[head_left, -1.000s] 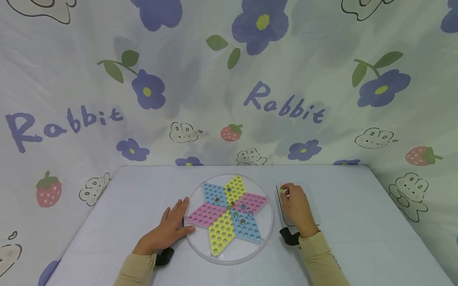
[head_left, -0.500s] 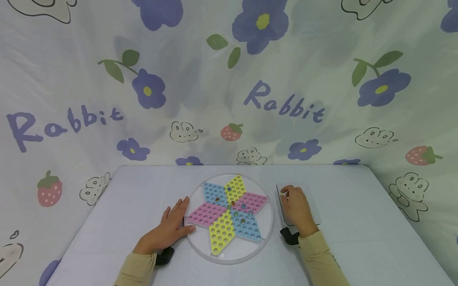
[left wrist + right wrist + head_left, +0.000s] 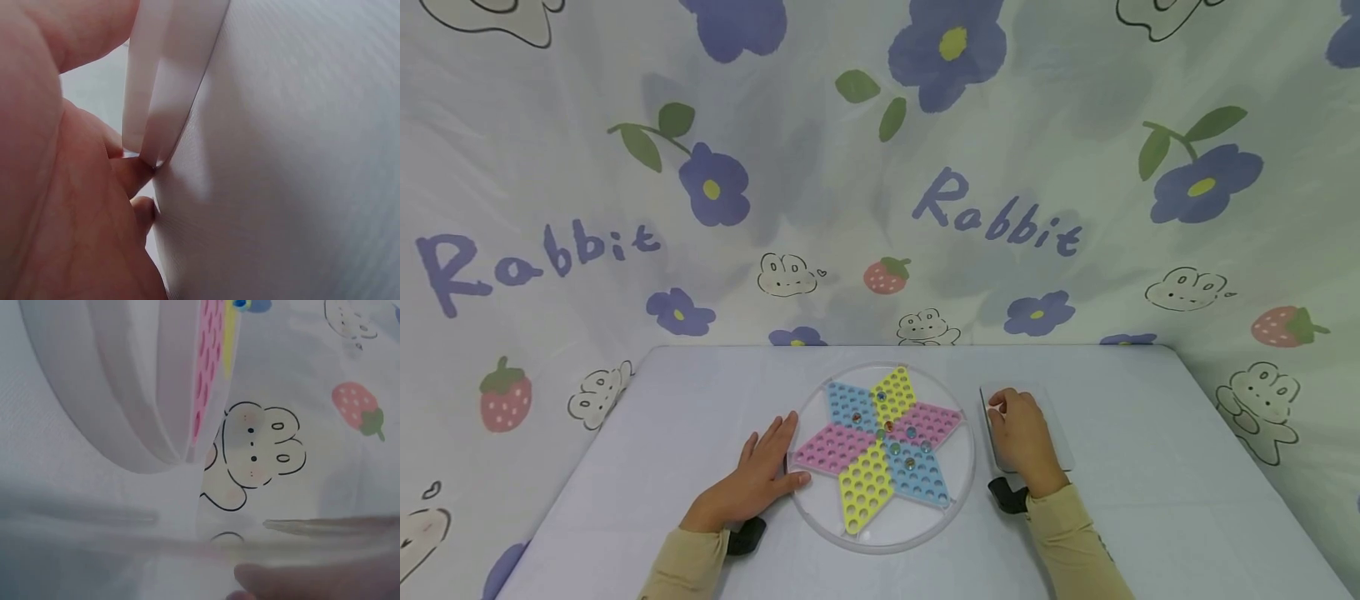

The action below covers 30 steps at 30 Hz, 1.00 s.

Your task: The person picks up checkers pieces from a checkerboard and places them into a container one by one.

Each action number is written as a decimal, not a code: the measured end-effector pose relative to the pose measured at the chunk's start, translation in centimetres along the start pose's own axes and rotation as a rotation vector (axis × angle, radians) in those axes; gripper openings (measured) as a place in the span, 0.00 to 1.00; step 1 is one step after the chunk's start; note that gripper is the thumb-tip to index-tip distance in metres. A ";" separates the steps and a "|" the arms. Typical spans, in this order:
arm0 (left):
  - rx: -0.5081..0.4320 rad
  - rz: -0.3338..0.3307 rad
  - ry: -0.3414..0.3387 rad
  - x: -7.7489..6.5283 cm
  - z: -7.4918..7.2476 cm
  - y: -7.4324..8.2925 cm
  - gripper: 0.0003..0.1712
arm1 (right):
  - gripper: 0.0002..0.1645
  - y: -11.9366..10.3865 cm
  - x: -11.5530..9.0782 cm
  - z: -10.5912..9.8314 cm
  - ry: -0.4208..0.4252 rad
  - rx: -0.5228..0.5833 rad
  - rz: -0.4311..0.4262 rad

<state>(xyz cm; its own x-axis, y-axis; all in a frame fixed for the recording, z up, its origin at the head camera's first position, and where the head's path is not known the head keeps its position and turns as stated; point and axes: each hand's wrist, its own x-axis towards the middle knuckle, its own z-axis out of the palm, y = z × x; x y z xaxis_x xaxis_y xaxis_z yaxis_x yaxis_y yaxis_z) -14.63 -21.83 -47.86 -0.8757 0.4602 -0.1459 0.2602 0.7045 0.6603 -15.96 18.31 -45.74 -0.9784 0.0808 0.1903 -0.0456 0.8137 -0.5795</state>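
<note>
A round Chinese checkers board (image 3: pixel 811 513) with a pink, yellow and blue star lies in mid-table, several glass marbles (image 3: pixel 895 448) in its holes. My left hand (image 3: pixel 754 482) rests at its left rim, fingers fairly straight, thumb over the edge. In the left wrist view, fingers (image 3: pixel 134 175) touch the side wall of the board. My right hand (image 3: pixel 1021 432) is over a shallow clear box (image 3: pixel 1058 433) right of the board, thumb and fingers bent down into it. Whether a marble is between those fingertips is hidden. The right wrist view shows just fingertips (image 3: pixel 275 582) at the bottom.
A white cloth covers the table (image 3: pixel 1180 450). Behind it hangs a curtain (image 3: pixel 820 192) printed with flowers, rabbits and strawberries. A dark wrist device (image 3: pixel 1007 497) sits below the right hand, another (image 3: pixel 747 537) below the left.
A green spot at my right fingertips, visible one second ago, no longer shows. The right fingers have shifted slightly within the box. My left hand and the board stay in place.
</note>
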 end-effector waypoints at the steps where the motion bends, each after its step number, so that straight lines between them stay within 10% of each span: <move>1: -0.001 -0.002 0.001 0.0 0.0 0.0 0.55 | 0.07 -0.1 0.0 0.0 0.002 0.002 0.000; 30: 0.049 -0.029 0.053 0.0 0.5 0.8 0.46 | 0.10 -4.0 -1.4 -0.5 0.000 0.111 -0.086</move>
<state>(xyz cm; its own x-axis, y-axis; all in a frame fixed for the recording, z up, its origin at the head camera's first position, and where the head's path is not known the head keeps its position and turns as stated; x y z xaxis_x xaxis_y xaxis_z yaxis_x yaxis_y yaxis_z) -14.27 -21.02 -47.70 -0.9032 0.4109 -0.1239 0.2530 0.7430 0.6197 -14.32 15.27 -43.32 -0.9700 0.0138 0.2429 -0.1509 0.7490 -0.6452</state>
